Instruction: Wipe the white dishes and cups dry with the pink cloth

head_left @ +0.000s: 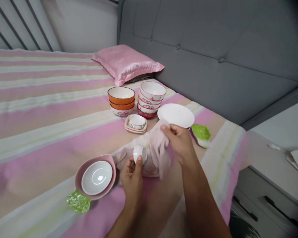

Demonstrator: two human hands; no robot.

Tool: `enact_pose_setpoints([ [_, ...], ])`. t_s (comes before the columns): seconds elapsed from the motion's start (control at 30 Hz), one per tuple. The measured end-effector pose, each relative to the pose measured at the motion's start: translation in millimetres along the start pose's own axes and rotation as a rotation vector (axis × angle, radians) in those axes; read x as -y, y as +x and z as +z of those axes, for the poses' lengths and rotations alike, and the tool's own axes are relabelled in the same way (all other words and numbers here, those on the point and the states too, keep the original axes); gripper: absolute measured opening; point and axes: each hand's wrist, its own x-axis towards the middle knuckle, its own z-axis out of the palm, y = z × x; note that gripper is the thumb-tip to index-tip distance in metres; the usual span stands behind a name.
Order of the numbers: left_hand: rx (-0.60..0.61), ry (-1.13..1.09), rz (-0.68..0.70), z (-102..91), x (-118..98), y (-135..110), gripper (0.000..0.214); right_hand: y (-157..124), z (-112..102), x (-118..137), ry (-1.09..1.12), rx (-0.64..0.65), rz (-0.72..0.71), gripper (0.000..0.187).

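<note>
My left hand [132, 175] pinches a small white dish [139, 154] by its rim, fingers closed on it. My right hand [179, 140] grips a pale pink cloth [157, 150] that is bunched against the dish and drapes down onto the striped bedspread [39, 109]. Both hands are above the bed's near edge. Just left of them lies a pink peach-shaped plate [80, 172] with a green leaf tip, and a white saucer [97, 177] rests in it.
Behind the hands stand a stack of orange bowls [121, 100], a stack of red-patterned bowls [151, 98], small white saucers on a pink plate [136, 123], a white plate [175, 115] and a green leaf dish [201, 134]. A pink pillow [127, 62], grey headboard [213, 46] and nightstand [270, 185] lie beyond.
</note>
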Motion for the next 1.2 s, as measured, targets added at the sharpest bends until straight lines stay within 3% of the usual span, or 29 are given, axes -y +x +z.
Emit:
enact_pose_setpoints([
  [0.07, -0.028, 0.081, 0.146, 0.5, -4.0, -6.1, 0.02, 0.4, 2.5, -9.2, -0.124, -0.281, -0.109, 0.033],
  [0.13, -0.009, 0.129, 0.251, 1.6, -6.8, -12.5, 0.016, -5.6, 10.0, -28.5, -0.258, -0.374, -0.136, 0.034],
  [0.23, 0.07, 0.139, 0.211, 3.0, -4.5, -15.8, 0.017, -15.9, 21.5, -61.9, -0.182, -0.194, -0.051, 0.036],
  [0.33, 0.117, 0.119, 0.058, 2.8, 3.7, -9.0, 0.021, -19.8, 23.9, -76.0, -0.029, -0.173, -0.044, 0.036],
  [0.43, 0.134, 0.066, -0.045, 1.3, 11.9, 0.6, 0.023, -22.5, 21.5, -67.2, 0.012, -0.098, -0.199, 0.028],
  [0.57, 0.206, 0.066, -0.036, -0.9, 17.5, 5.0, 0.022, -30.8, 22.7, -51.1, -0.051, 0.086, -0.413, 0.022],
  [0.73, 0.229, 0.055, -0.02, -1.9, 17.7, 3.0, 0.021, -35.5, 24.8, -48.9, -0.038, 0.276, -0.475, 0.029],
  [0.83, 0.24, 0.053, -0.013, -1.6, 17.0, 3.7, 0.02, -33.7, 25.3, -50.7, 0.009, 0.277, -0.451, 0.032],
  [1.03, 0.257, 0.057, -0.021, -1.6, 16.2, 5.7, 0.02, -30.4, 27.8, -56.1, -0.008, 0.244, -0.375, 0.017],
  [1.2, 0.316, 0.084, -0.008, -2.4, 15.1, 4.1, 0.019, -27.2, 28.0, -62.9, 0.103, 0.245, -0.245, 0.018],
])
